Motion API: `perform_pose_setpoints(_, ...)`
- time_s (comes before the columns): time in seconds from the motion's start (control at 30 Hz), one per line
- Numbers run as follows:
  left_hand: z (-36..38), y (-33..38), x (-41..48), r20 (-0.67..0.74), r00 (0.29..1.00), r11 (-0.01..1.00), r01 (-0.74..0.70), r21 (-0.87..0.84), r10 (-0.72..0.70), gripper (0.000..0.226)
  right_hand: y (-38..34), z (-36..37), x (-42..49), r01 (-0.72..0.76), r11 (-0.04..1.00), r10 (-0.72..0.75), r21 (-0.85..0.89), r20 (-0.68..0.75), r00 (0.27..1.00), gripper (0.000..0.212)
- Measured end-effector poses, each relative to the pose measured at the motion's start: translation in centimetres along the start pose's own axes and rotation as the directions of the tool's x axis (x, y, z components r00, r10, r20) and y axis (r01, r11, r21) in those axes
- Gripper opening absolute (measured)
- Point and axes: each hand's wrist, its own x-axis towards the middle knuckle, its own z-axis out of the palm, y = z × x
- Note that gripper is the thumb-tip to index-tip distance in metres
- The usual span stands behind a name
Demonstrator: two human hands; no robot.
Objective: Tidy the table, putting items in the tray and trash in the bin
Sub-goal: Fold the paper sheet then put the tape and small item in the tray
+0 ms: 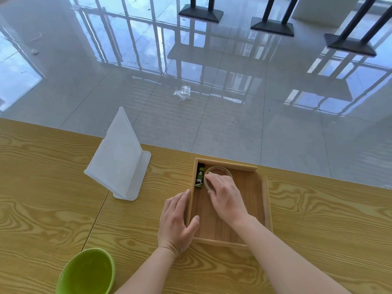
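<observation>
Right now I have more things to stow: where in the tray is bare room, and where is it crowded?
Bare: the tray floor between tape roll and right wall, and the near-left floor between left hand and right hand. Crowded: the far-left corner, where the green-black tube lies along the wall with the tape roll beside it.

Tape roll (220, 167): near half hidden under right hand (228, 198).
Tray (266, 204): near right corner covered by right forearm (286, 251); part of left wall covered by left hand (177, 219).
Tube (199, 176): label print too small to read.
Green bin (87, 272): cut off by bottom edge.
Right forearm, left forearm (144, 270): cut off by bottom edge.
Clear scrap (182, 92) on floor (254, 124): too small to identify.
Black stands (200, 12): tops cut off by top edge.
</observation>
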Motion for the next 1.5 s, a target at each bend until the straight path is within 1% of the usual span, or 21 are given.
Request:
perform_pose_setpoints(0.1, -0.1, 0.1, 0.0, 0.022, 1.0, 1.0, 0.012, 0.01, -0.012, 0.072, 0.4, -1.2, -1.7, -0.024, 0.999, 0.025, 0.039, -0.024, 0.999, 0.048)
perform_pose_setpoints(0.2, -0.6, 0.4, 0.3, 0.076, 0.996, 0.998, 0.055, -0.002, -0.054, 0.077, 1.1, -3.1, -4.2, -0.102, 0.993, 0.108, 0.066, -0.088, 0.99, 0.047)
perform_pose_setpoints(0.27, -1.3, 0.9, 0.8, 0.132, 0.986, 0.992, 0.114, -0.051, -0.106, 0.077, 2.0, -4.6, -6.2, -0.162, 0.985, 0.168, 0.057, -0.144, 0.975, 0.046)
perform_pose_setpoints(0.33, -2.0, 1.4, 1.1, 0.179, 0.974, 0.984, 0.157, -0.09, -0.139, 0.068, 2.9, -5.9, -8.1, -0.236, 0.971, 0.24, 0.044, -0.202, 0.949, 0.044)
perform_pose_setpoints(0.4, -2.7, 1.7, 1.0, 0.153, 0.98, 0.989, 0.14, -0.057, -0.13, 0.052, 3.7, -6.7, -9.5, -0.329, 0.944, 0.328, 0.04, -0.239, 0.914, 0.042)
perform_pose_setpoints(0.47, -3.2, 2.1, 0.6, 0.083, 0.986, 0.989, 0.145, -0.027, -0.142, 0.039, 4.5, -7.0, -10.2, -0.465, 0.882, 0.468, 0.069, -0.221, 0.856, 0.044)
perform_pose_setpoints(0.5, -3.5, 2.4, 0.4, 0.066, 0.985, 0.987, 0.159, -0.016, -0.158, 0.037, 4.9, -7.0, -10.4, -0.537, 0.838, 0.546, 0.101, -0.191, 0.816, 0.045)
perform_pose_setpoints(0.53, -3.6, 2.7, 0.2, 0.064, 0.984, 0.986, 0.167, -0.002, -0.167, 0.036, 5.2, -7.0, -10.4, -0.591, 0.795, 0.606, 0.133, -0.152, 0.781, 0.047)
perform_pose_setpoints(0.6, -3.8, 3.2, -0.2, 0.095, 0.982, 0.987, 0.16, 0.033, -0.163, 0.037, 5.4, -6.8, -10.4, -0.641, 0.752, 0.656, 0.156, -0.081, 0.75, 0.046)
perform_pose_setpoints(0.67, -3.9, 3.6, -0.6, 0.136, 0.981, 0.989, 0.127, 0.075, -0.136, 0.033, 5.4, -6.5, -10.4, -0.653, 0.747, 0.662, 0.128, -0.054, 0.747, 0.043)
perform_pose_setpoints(0.73, -3.9, 4.0, -0.7, 0.173, 0.977, 0.984, 0.096, 0.147, -0.121, 0.026, 5.2, -6.4, -10.4, -0.658, 0.746, 0.665, 0.101, -0.059, 0.745, 0.039)
perform_pose_setpoints(0.87, -4.3, 4.2, -0.6, 0.178, 0.97, 0.953, 0.113, 0.282, -0.167, 0.006, 4.5, -6.1, -10.0, -0.663, 0.745, 0.667, 0.081, -0.037, 0.745, 0.027)
perform_pose_setpoints(1.07, -6.1, 2.9, 0.1, 0.133, 0.969, 0.931, 0.154, 0.331, -0.207, 0.011, 2.7, -5.0, -8.7, -0.624, 0.778, 0.627, 0.071, -0.023, 0.779, 0.013)
perform_pose_setpoints(1.17, -6.8, 2.3, 0.2, 0.098, 0.969, 0.918, 0.179, 0.355, -0.227, 0.013, 1.8, -4.1, -8.0, -0.604, 0.792, 0.607, 0.085, -0.017, 0.794, 0.017)
perform_pose_setpoints(1.3, -7.8, 1.3, 0.1, 0.057, 0.968, 0.904, 0.207, 0.374, -0.246, 0.013, 0.6, -3.0, -6.7, -0.573, 0.814, 0.576, 0.096, -0.006, 0.817, 0.031)
perform_pose_setpoints(1.5, -9.6, -0.7, 0.8, 0.022, 0.967, 0.895, 0.226, 0.385, -0.253, 0.01, -1.1, -1.8, -4.6, -0.53, 0.842, 0.531, 0.098, 0.021, 0.847, 0.032)
